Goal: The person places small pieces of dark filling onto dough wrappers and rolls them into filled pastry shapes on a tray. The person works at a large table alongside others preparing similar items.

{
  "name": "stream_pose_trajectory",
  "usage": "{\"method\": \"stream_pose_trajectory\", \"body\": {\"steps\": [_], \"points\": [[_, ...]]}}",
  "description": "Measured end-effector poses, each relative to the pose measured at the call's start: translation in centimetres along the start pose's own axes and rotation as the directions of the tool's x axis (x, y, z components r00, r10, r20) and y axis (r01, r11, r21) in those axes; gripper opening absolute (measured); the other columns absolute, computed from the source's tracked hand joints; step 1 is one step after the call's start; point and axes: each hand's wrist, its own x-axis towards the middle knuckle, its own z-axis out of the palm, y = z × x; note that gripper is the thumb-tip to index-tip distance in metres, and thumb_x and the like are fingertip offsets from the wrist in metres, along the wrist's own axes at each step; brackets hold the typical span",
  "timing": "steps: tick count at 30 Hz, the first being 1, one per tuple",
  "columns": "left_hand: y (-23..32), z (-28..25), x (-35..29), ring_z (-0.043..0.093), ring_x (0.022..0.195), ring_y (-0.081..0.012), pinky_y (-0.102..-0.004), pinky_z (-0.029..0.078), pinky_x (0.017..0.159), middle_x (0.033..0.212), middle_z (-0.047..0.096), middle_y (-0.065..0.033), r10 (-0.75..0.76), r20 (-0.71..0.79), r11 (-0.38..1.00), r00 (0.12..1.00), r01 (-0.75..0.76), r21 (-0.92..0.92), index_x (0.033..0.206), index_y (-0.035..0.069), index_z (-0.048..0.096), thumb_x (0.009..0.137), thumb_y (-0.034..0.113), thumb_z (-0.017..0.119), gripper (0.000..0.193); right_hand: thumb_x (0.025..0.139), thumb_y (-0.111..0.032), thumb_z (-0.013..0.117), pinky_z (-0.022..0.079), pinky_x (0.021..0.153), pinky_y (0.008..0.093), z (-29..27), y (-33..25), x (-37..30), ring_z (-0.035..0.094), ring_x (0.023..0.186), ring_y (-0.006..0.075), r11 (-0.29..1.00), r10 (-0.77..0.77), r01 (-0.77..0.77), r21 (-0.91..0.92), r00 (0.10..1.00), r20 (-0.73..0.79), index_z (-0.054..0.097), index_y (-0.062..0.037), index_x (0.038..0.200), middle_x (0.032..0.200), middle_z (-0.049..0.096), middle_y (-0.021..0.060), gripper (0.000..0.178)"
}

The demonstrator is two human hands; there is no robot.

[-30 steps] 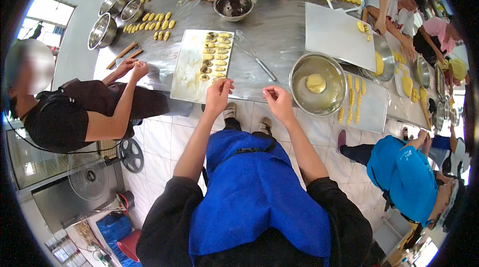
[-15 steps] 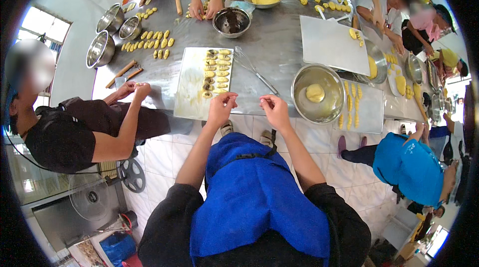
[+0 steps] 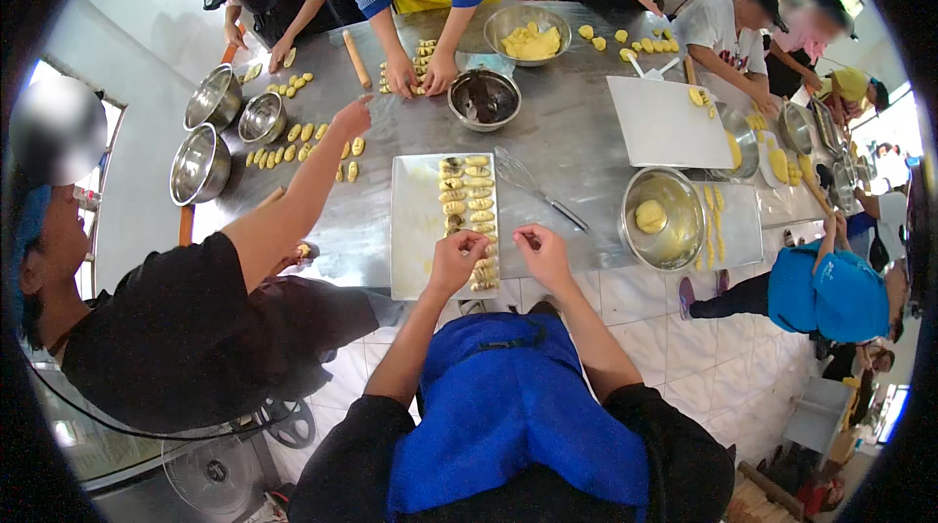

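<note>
My left hand [image 3: 458, 259] is over the near right part of a white tray [image 3: 414, 220], its fingertips pinched together. Beside it, past the tray's right edge, my right hand [image 3: 542, 254] has its thumb and forefinger pressed together too. Anything between the fingers of either hand is too small to make out. Two rows of small yellow dough pieces [image 3: 480, 193] with dark streaks lie along the right side of the tray, the nearest ones partly behind my left hand. A wire whisk [image 3: 564, 213] lies on the table just beyond my right hand.
Right of my hands, a steel bowl [image 3: 636, 240] holds a dough ball [image 3: 651, 217]. Beyond the tray stands a bowl of dark filling [image 3: 486, 98]. At my left, a person's arm [image 3: 293, 198] reaches across the metal table [image 3: 576, 112]. Others work at the far side.
The view has shifted, showing more of the far side. My hands are now nearer the tray, the left over its dough rows. The person at left has stretched an arm across the table.
</note>
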Motion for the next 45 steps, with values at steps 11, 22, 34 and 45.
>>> {"method": "stream_pose_trajectory", "body": {"steps": [11,22,34,45], "points": [[-0.3,-2.4,1.1,0.067,0.076,-0.0172,-0.0288,0.053,0.071,0.083,0.07,-0.0113,0.182,-0.027,0.978,0.983,-0.178,0.109,0.095,-0.002,0.067,0.087,0.014,0.067,0.017,0.086,-0.016,0.067,0.053,0.076,0.0299,2.3,-2.0,-0.4,0.069,0.081,0.0204,1.0,0.004,-0.003,-0.029,1.0,0.022,0.068,0.0011,0.097,0.089,0.071,0.015,0.021],[0.4,-1.5,0.7,0.066,0.079,-0.0157,-0.0285,0.052,0.071,0.089,0.069,-0.0106,0.156,-0.044,0.979,0.987,-0.149,0.138,0.1,0.0,0.066,0.089,0.011,0.064,0.016,0.085,-0.017,0.067,0.053,0.08,0.0317,1.2,-2.4,0.3,0.069,0.088,0.0224,0.998,-0.058,0.06,-0.025,0.994,0.09,0.067,0.0007,0.1,0.093,0.071,0.0143,0.024],[0.2,0.0,0.1,0.064,0.076,-0.0128,-0.0288,0.051,0.07,0.085,0.07,-0.0087,0.065,0.058,0.967,0.996,-0.077,0.243,0.104,0.0,0.066,0.09,0.01,0.061,0.018,0.089,-0.02,0.064,0.052,0.073,0.031,-1.3,-0.7,0.0,0.068,0.079,0.0197,1.0,-0.019,0.018,0.005,0.998,0.067,0.068,-0.0007,0.097,0.088,0.071,0.0116,0.022],[2.0,0.7,0.3,0.056,0.057,-0.0105,-0.0273,0.043,0.052,0.064,0.061,-0.0051,0.09,0.006,0.967,0.996,-0.089,0.238,0.097,-0.002,0.067,0.093,0.018,0.059,0.022,0.089,-0.02,0.064,0.052,0.067,0.0286,-2.9,-0.8,1.0,0.067,0.071,0.0165,0.993,-0.024,0.041,-0.114,0.99,0.142,0.069,-0.0007,0.096,0.08,0.07,0.0113,0.021]]}}
